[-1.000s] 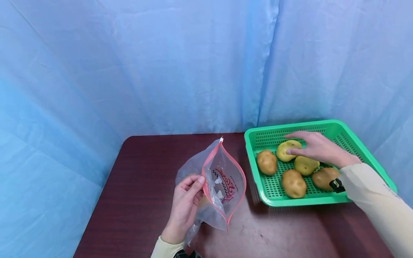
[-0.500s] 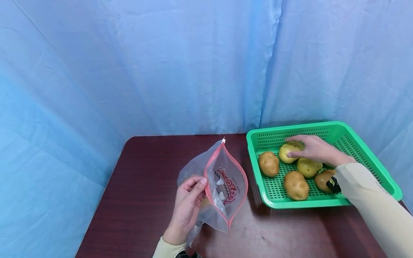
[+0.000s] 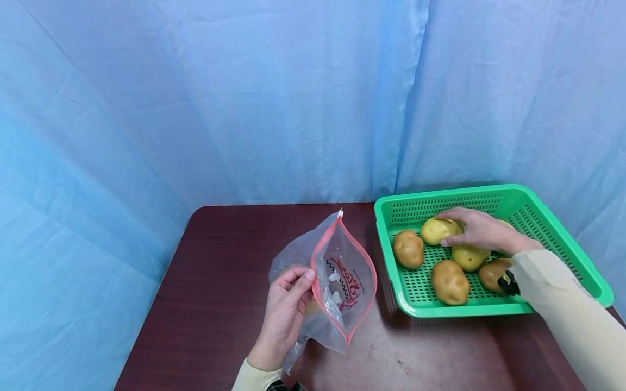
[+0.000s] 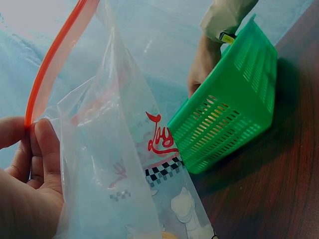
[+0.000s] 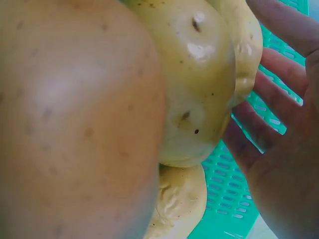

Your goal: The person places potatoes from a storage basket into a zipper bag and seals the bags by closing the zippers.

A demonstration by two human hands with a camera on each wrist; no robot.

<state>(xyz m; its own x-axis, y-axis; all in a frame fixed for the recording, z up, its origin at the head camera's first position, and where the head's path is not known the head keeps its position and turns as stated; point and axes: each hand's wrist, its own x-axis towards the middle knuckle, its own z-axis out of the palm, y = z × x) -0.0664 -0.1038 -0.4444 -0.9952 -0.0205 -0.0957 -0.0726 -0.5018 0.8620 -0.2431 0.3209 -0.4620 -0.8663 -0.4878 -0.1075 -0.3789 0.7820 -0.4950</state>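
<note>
My left hand (image 3: pixel 283 312) pinches the red zip edge of a clear zip bag (image 3: pixel 354 260), whose mouth gapes toward the basket. Red lettering and a checkered band mark the bag in the left wrist view, and a tan shape shows through its film near my fingers. My right hand (image 3: pixel 481 231) reaches into a green basket (image 3: pixel 430 311), its fingers and thumb spread at the side of a yellow potato (image 3: pixel 435 231). In the right wrist view the fingers (image 5: pixel 279 102) lie fairly straight behind the yellow potatoes. A second yellow potato (image 3: pixel 469 258) lies below my palm.
Brown potatoes sit in the basket: one at the left (image 3: pixel 408 250), one in front (image 3: pixel 450 282) and one near my right wrist (image 3: pixel 494 275). The dark wooden table (image 3: pixel 215 282) ends at a blue curtain (image 3: pixel 283 108) behind.
My right hand came down onto the far yellow potato, then shifted slightly right, and that potato turned a little. My left hand keeps holding the bag in the same place.
</note>
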